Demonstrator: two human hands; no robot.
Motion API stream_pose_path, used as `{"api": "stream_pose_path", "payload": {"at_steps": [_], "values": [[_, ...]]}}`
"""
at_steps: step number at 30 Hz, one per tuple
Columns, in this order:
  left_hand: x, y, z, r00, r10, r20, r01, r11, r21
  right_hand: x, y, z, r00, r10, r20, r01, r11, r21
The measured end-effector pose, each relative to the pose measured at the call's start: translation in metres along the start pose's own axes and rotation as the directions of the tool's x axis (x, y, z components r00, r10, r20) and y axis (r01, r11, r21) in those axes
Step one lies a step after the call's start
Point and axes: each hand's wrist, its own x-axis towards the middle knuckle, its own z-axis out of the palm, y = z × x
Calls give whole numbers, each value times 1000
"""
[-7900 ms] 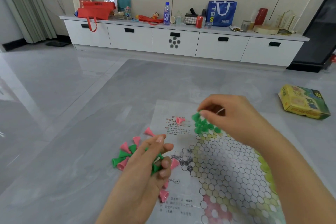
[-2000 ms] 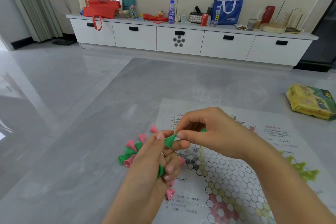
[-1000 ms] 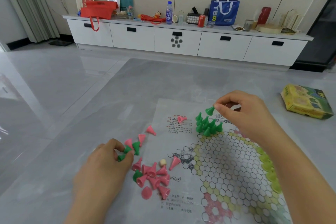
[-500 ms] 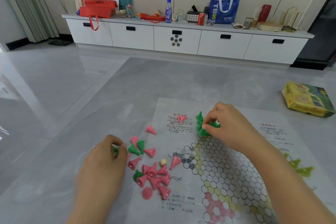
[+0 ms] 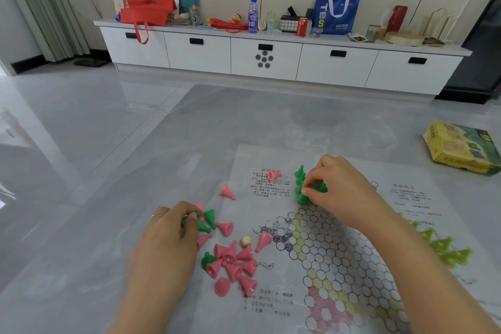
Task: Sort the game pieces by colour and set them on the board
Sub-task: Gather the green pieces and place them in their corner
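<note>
On the grey table [image 5: 113, 198], at the left, your left hand [image 5: 165, 241] is pinching a green piece [image 5: 186, 219] between thumb and fingertips, right at the edge of a small cluster of loose green pieces [image 5: 207, 221]. Just right of that hand, a heap of pink pieces [image 5: 234, 263] is lying on its sides, partly on the bare table and partly on the board [image 5: 339, 266], with single pinks scattered above it and one lying on the red print. Farther right, green pieces [image 5: 300, 184] are standing upright in a tight group at the board's top point, and your right hand [image 5: 341, 190] is closing thumb and forefinger around one of them there, touching its neighbours. Past your right forearm, yellow-green pieces [image 5: 444, 249] are standing at the board's right point. Well beyond, at the far right, a yellow box [image 5: 461, 148] is lying on the table.
</note>
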Motion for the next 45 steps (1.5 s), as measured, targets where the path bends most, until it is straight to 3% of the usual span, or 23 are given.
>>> {"api": "stream_pose_path", "payload": {"at_steps": [18, 24, 27, 31, 33, 34, 36, 37, 38, 41, 45], "values": [[2, -1, 2, 999, 6, -38, -3, 998, 56, -1, 4, -2, 999, -7, 34, 6, 1000, 19], [3, -1, 2, 997, 12, -70, -8, 998, 59, -2, -1, -25, 997, -49, -57, 52, 998, 40], [2, 1, 1, 992, 11, -122, -14, 1000, -26, -3, -16, -32, 990, -103, -98, 111, 991, 77], [2, 4, -6, 983, -101, -151, 53, 955, -292, -5, -41, -33, 982, -168, -86, 180, 969, 166], [2, 6, -8, 981, -192, -31, 152, 856, -494, -5, -53, -30, 979, -193, -71, 204, 956, 212], [2, 8, -10, 971, -232, 63, 216, 729, -650, -5, -59, -26, 977, -207, -55, 214, 951, 222], [2, 13, -15, 932, -250, 265, 341, 344, -875, -5, -70, -12, 973, -232, -10, 228, 948, 221], [2, 15, -18, 913, -228, 337, 380, 181, -907, -6, -76, -3, 970, -244, 7, 236, 947, 219], [1, 16, -20, 901, -198, 385, 406, 78, -911, -6, -82, 6, 967, -254, 17, 244, 945, 217], [0, 16, -26, 890, -127, 439, 435, -54, -899, -8, -97, 30, 968, -247, 46, 235, 954, 184], [1, 13, -27, 881, -143, 452, 449, -56, -892, -8, -111, 43, 968, -246, 57, 240, 966, 98]]}}
